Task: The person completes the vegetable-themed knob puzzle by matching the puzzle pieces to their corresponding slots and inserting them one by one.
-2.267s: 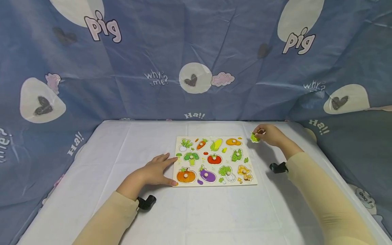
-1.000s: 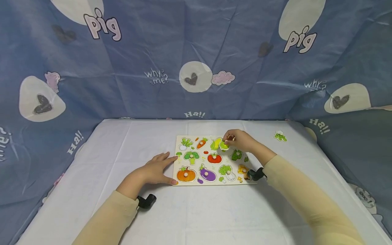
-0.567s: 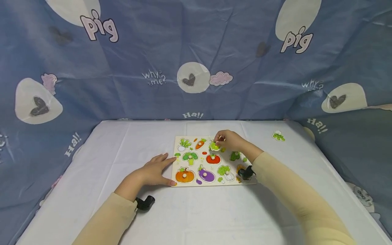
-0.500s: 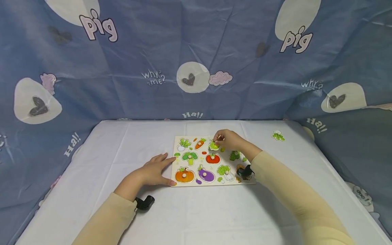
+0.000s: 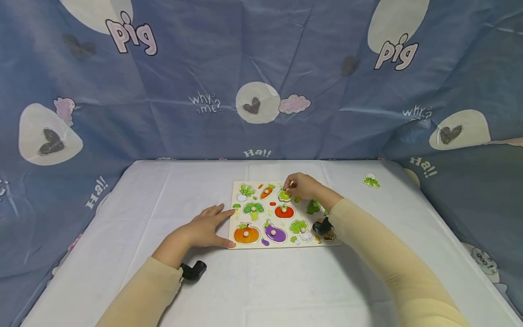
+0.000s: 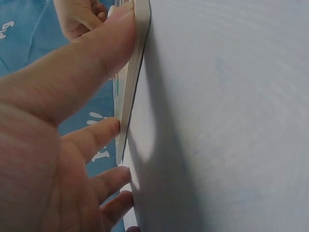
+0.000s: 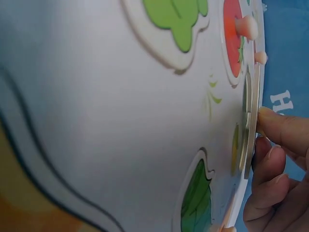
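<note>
Over the printed corn in the top row of a wooden vegetable peg board point(image 5: 300, 211), my right hand point(image 5: 304, 185) pinches a rounded green vegetable puzzle piece point(image 5: 283, 195). The right wrist view shows that piece edge-on point(image 7: 252, 140) at the board's face, between thumb and fingers; whether it lies flat in a recess I cannot tell. My left hand point(image 5: 206, 227) rests with spread fingers against the board's left side, its thumb point(image 6: 111, 43) on the near left corner. The right hand and forearm hide the board's upper right part.
A loose green-and-white leafy piece point(image 5: 371, 180) lies at the table's far right. Knobbed pieces sit in the board, among them a tomato point(image 5: 282, 214), an eggplant point(image 5: 278, 236) and a pumpkin point(image 5: 241, 236). A blue patterned cloth point(image 5: 184, 136) hangs behind the white table point(image 5: 269, 286).
My right hand has carried the green piece leftward from beside the board onto the printed corn, then shifted slightly left there. The loose leafy piece came into view. The left hand stayed put.
</note>
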`<act>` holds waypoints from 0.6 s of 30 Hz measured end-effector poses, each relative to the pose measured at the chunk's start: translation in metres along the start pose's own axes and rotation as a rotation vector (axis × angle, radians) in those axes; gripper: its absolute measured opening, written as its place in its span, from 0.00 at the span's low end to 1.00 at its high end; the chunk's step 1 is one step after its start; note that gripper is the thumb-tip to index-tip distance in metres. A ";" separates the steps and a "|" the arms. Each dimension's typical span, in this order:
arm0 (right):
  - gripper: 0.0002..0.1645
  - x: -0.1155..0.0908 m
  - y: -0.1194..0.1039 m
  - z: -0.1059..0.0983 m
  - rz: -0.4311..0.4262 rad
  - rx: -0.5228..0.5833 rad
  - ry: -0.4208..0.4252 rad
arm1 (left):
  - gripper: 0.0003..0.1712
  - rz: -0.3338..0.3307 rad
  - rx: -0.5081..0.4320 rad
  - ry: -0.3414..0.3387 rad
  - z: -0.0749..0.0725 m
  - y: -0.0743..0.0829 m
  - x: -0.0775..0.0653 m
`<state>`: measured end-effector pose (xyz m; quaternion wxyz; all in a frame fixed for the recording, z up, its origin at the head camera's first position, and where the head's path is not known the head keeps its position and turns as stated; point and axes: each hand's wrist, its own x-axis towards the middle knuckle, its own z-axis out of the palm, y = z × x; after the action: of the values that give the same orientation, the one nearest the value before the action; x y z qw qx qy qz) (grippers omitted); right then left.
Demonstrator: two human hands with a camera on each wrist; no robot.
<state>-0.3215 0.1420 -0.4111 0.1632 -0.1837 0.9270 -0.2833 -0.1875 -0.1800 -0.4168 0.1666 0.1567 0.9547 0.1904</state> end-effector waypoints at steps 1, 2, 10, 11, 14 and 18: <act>0.03 0.001 0.000 0.000 -0.003 -0.004 -0.001 | 0.60 0.001 0.001 0.000 0.000 0.000 0.000; 0.03 0.001 0.001 0.001 -0.003 -0.005 -0.001 | 0.60 0.002 0.003 0.000 0.000 0.000 0.000; 0.03 0.005 0.002 0.003 -0.011 -0.028 -0.009 | 0.61 0.006 0.012 0.002 0.002 -0.002 0.002; 0.03 0.006 0.002 0.003 -0.008 -0.030 -0.009 | 0.61 0.006 0.011 0.002 0.002 -0.002 0.002; 0.03 0.007 0.002 0.003 0.000 -0.036 -0.010 | 0.60 0.006 0.010 0.001 0.002 -0.003 0.002; 0.03 0.008 0.003 0.004 0.008 -0.048 -0.013 | 0.60 0.007 0.008 0.001 0.002 -0.004 0.003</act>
<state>-0.3275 0.1389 -0.4171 0.1661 -0.1857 0.9332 -0.2589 -0.1900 -0.1814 -0.4211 0.1646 0.1608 0.9550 0.1871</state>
